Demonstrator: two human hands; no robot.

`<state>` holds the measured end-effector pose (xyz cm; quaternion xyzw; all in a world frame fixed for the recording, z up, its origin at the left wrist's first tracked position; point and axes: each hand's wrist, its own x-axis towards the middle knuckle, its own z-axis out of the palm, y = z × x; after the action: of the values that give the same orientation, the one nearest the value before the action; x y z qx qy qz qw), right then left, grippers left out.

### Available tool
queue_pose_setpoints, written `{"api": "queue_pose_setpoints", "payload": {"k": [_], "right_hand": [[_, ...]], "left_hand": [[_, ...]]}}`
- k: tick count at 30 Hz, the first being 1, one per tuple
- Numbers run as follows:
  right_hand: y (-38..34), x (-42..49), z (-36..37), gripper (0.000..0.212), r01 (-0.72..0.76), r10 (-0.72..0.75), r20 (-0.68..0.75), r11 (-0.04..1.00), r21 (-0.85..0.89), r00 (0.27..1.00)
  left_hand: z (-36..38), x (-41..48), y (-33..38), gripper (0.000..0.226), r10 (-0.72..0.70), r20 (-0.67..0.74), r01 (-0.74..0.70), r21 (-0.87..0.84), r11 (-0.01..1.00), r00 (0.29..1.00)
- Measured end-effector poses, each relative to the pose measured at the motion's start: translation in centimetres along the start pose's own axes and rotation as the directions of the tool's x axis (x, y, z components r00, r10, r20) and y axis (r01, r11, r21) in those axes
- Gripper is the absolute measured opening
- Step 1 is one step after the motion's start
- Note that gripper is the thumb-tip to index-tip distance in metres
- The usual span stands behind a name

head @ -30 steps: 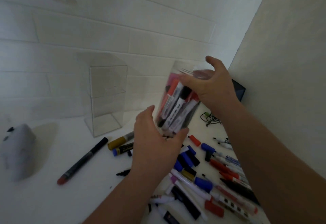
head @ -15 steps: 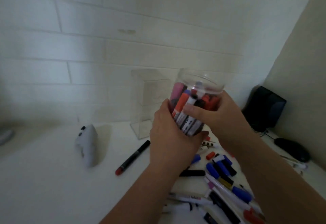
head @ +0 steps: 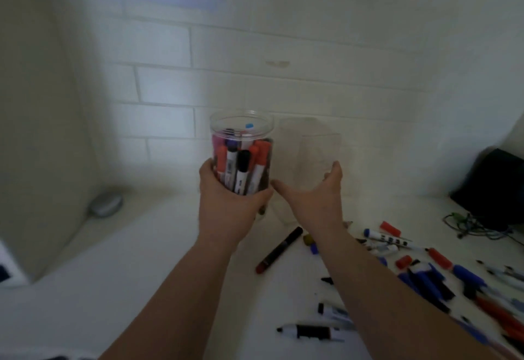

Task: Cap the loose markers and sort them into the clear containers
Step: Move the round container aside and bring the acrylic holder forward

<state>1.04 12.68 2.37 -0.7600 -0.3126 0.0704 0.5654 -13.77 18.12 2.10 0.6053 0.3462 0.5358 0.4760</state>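
Note:
My left hand grips the lower part of a clear round jar packed with upright capped markers in red, black, purple and pink, and holds it upright above the white table. My right hand is off the jar, fingers spread and relaxed, reaching toward a clear square container that stands by the back wall. Loose markers and caps in blue, red and black are scattered over the table at the right. A long black marker with a red end lies just below my hands.
A grey rounded object sits at the far left by the wall. A black box with a tangle of cables stands at the right. Tiled wall behind; a pale panel closes the left side.
My right hand has let go of the jar and opened toward the square container. The jar, now in the left hand alone, has moved left and stands upright. The view has swung left.

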Motion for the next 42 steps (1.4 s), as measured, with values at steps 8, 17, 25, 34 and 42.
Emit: {"api": "queue_pose_setpoints", "payload": {"k": [8, 17, 25, 34, 42], "right_hand": [[0.3, 2.4, -1.3, 0.11, -0.008, 0.014, -0.209, 1.0, 0.026, 0.978], [1.1, 4.0, -8.6, 0.105, 0.02, -0.01, -0.293, 0.999, 0.032, 0.956], [1.4, 3.8, -12.6, 0.101, 0.132, -0.124, -0.275, 0.991, 0.007, 0.953], [6.6, 8.3, -22.0, 0.109, -0.019, -0.013, -0.397, 0.997, -0.076, 0.918], [11.1, 8.5, -21.7, 0.109, -0.135, 0.071, -0.431, 0.983, -0.121, 0.9]], "left_hand": [[1.2, 2.8, -1.1, 0.094, -0.042, 0.117, 0.038, 0.04, 0.998, 0.992], [4.7, 4.6, -3.0, 0.085, -0.177, 0.211, 0.114, 0.281, 0.953, 0.961], [4.3, 2.7, -0.5, 0.122, -0.077, -0.035, 0.085, 0.385, 0.919, 0.996], [7.4, -2.3, 2.7, 0.023, 0.06, 0.316, -0.243, 0.583, 0.775, 0.947], [13.5, -4.4, 3.9, 0.014, -0.031, 0.522, -0.3, 0.536, 0.789, 0.852]]}}
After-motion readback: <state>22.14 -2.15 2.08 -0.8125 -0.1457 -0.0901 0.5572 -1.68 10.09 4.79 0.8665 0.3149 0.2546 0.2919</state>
